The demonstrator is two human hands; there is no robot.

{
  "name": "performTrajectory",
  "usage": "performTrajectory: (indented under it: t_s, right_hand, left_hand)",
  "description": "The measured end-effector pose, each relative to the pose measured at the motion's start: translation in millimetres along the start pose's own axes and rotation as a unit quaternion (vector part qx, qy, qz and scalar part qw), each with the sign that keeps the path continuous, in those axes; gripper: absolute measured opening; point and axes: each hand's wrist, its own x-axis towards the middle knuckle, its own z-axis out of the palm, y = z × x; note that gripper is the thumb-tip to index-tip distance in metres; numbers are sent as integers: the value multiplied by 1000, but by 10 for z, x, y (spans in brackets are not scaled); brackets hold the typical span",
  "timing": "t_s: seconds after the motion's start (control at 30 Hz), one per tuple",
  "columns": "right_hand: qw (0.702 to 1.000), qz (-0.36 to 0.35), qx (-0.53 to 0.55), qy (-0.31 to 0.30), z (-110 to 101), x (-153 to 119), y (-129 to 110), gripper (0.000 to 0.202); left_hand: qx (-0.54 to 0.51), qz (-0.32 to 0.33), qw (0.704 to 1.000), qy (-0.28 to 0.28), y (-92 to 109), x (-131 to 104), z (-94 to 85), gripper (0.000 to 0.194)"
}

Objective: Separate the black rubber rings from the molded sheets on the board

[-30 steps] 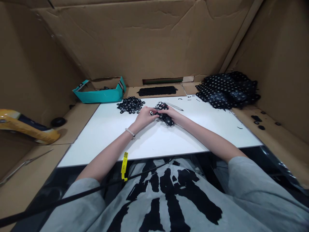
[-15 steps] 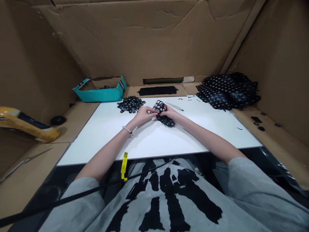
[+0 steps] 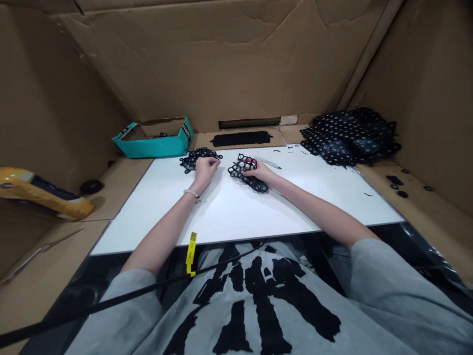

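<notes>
My right hand [image 3: 258,170] grips a black rubbery sheet full of round holes [image 3: 240,166], bunched up over the middle of the white board. Part of the sheet hangs out below the fingers and lies on the board. To the left, my left hand [image 3: 206,167] is closed in a pinch at the near edge of a pile of small black rings [image 3: 194,157]. Whatever sits between its fingertips is too small to make out. A slim grey pen-like tool [image 3: 269,162] rests just beyond my right hand.
The white board [image 3: 148,222] has black scraps at its right. A teal box [image 3: 153,145] stands back left, black strips [image 3: 242,138] at the back, a heap of black perforated sheets [image 3: 349,138] back right. Tweezers [image 3: 44,247] and a yellow-and-black object [image 3: 44,195] lie left. Cardboard walls surround everything.
My left hand has come away from the perforated sheet and moved left to the ring pile. My right hand still holds the sheet in about the same place.
</notes>
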Motion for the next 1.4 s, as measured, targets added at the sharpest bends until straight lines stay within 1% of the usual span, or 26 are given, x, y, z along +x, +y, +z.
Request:
performTrajectory:
  t_s: [0.07, 0.13, 0.23, 0.27, 0.33, 0.43, 0.5, 0.53, 0.57, 0.63, 0.67, 0.73, 0.8, 0.87, 0.9, 0.93, 1.0, 1.03, 1.07, 1.1, 1.13, 1.2, 1.27, 1.3, 1.37, 1.4]
  right_hand:
    - [1000, -8, 4, 3, -7, 8, 25, 58]
    - [1000, -22, 1, 5, -9, 14, 50, 58]
    - [999, -44, 0, 0, -4, 11, 66, 60]
    - [999, -47, 2, -2, -2, 7, 64, 61]
    - [999, -45, 7, -5, 2, -3, 56, 62]
    - [999, -39, 0, -3, -1, -8, 43, 62]
    - [999, -36, -11, 4, -7, -3, 37, 61]
    - [999, -33, -14, 3, -11, 0, 35, 61]
    - [999, -30, -13, -3, -14, 2, 33, 60]
    - [1000, -24, -4, -17, -20, 3, 34, 59]
    - [1000, -21, 0, -21, -23, 2, 37, 59]
    - [1000, -17, 3, -17, -28, -2, 47, 57]
    - [1000, -19, -1, -9, -33, -1, 62, 58]
    - [1000, -25, -7, -4, -36, 6, 80, 61]
    - [999, -30, -12, 0, -35, 11, 88, 62]
    - [999, -37, -18, 3, -34, 16, 95, 63]
    - [998, -56, -28, 7, -26, 25, 104, 64]
    - [998, -64, -29, 6, -21, 28, 105, 64]
    - [997, -69, -27, 4, -16, 28, 104, 63]
    - [997, -72, -22, 0, -12, 28, 101, 63]
    - [997, -72, -15, -4, -9, 26, 95, 63]
    - [998, -67, -6, -17, -9, 19, 75, 66]
    - [998, -62, -13, -31, -19, 10, 46, 69]
    - [997, -59, -21, -34, -26, 5, 31, 71]
    - [997, -54, -39, -29, -41, -7, 5, 71]
    - [997, -50, -46, -23, -47, -12, -4, 70]
  left_hand:
    - [-3, 11, 999, -31, 11, -2, -39, 26]
    - [-22, 34, 995, -95, 55, -25, -54, 31]
    - [-29, 68, 977, -200, 148, -85, -33, 38]
    - [-25, 73, 972, -220, 175, -105, -18, 39]
    - [-20, 73, 969, -237, 207, -132, 18, 39]
    - [-47, 44, 968, -243, 180, -113, 50, 37]
    - [-89, 8, 968, -235, 100, -49, 24, 37]
    - [-110, -11, 972, -208, 40, -4, -6, 37]
    - [-122, -29, 979, -163, -32, 45, -48, 36]
    - [-110, -52, 992, -42, -191, 140, -145, 30]
    - [-81, -56, 995, 6, -267, 177, -192, 27]
    - [7, -57, 997, 55, -373, 212, -254, 26]
    - [97, -51, 991, 72, -381, 191, -263, 29]
    - [150, -16, 986, 71, -277, 128, -229, 33]
    - [155, 14, 986, 53, -191, 87, -204, 34]
    - [151, 48, 987, 19, -93, 43, -175, 34]
    - [122, 109, 983, -79, 111, -48, -113, 30]
    - [105, 129, 978, -125, 201, -92, -77, 29]
    - [90, 139, 973, -159, 274, -134, -39, 29]
    - [75, 142, 970, -180, 328, -170, 2, 30]
    - [57, 137, 971, -188, 362, -199, 43, 30]
    - [7, 101, 976, -195, 370, -226, 113, 28]
    - [-59, 39, 977, -199, 313, -203, 147, 27]
    - [-91, 3, 977, -191, 265, -173, 146, 28]
    - [-133, -54, 981, -132, 146, -86, 106, 29]
    - [-132, -66, 985, -91, 80, -35, 71, 28]
